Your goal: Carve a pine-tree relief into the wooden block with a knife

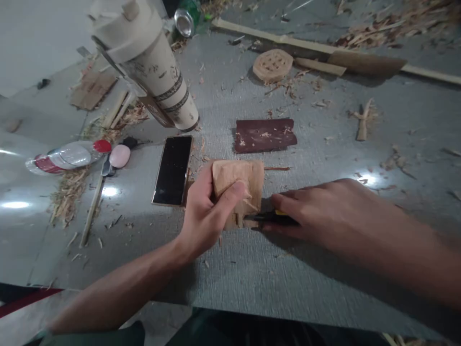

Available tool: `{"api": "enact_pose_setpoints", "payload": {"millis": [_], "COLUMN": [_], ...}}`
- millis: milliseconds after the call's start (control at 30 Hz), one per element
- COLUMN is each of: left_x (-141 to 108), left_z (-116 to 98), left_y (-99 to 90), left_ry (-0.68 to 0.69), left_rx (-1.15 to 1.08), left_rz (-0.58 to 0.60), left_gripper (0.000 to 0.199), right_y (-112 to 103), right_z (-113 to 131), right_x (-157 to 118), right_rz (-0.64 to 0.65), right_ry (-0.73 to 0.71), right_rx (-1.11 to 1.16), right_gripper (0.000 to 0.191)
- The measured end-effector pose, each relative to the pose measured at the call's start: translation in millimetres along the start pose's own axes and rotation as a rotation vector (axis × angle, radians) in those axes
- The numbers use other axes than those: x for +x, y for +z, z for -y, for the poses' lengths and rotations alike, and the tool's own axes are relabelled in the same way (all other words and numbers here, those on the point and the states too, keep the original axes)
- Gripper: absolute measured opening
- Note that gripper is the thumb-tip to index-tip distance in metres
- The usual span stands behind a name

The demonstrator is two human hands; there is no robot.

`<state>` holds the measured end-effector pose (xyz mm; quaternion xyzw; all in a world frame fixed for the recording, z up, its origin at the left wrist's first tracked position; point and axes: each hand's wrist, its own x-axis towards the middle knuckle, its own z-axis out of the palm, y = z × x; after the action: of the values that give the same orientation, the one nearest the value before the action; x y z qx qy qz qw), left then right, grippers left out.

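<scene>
My left hand [212,206] grips a pale, squarish block of wood [254,178] by its left side, with the thumb pressed across the top face. A raised part and a thin sliver show on the wood beside the thumb. In my right hand [313,211] is a utility knife [279,217], black with a bit of yellow. Its dark blade meets the lower right part of the wood, near a small notch. Most of the handle is hidden by my fingers. Just behind the block lies a dark red sheet [265,135], perhaps sandpaper, dusted with shavings.
Left of my hand lies a smartphone [173,170], with a tall tumbler [162,72] behind it. A plastic bottle [72,157] lies further left. At the back are a carved wooden piece [272,66], a long wooden strip [306,44] and a green can [186,19]. Shavings litter the table [223,283].
</scene>
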<state>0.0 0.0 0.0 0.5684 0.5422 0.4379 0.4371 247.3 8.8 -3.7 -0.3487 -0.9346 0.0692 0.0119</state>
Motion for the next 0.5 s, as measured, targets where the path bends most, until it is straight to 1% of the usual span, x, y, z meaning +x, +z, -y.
{"api": "enact_pose_setpoints", "payload": {"millis": [167, 367, 433, 500], "left_x": [-1, -2, 2, 6], "left_z": [-1, 2, 4, 8], "left_y": [-0.3, -2.5, -3.8, -5.4], "left_ry": [0.021, 0.113, 0.151, 0.172], "left_rx": [0.022, 0.025, 0.036, 0.035], "left_rz": [0.006, 0.025, -0.001, -0.062], "left_gripper": [0.016, 0.013, 0.013, 0.013], "right_y": [-5, -4, -4, -4], "right_z": [3, 9, 12, 14], "right_x": [1, -2, -2, -3], "right_rz": [0.035, 0.067, 0.103, 0.136], "right_ry": [-0.002, 0.025, 0.004, -0.014], "right_rx": [0.034, 0.049, 0.015, -0.045], "right_gripper": [0.033, 0.026, 0.024, 0.022]}}
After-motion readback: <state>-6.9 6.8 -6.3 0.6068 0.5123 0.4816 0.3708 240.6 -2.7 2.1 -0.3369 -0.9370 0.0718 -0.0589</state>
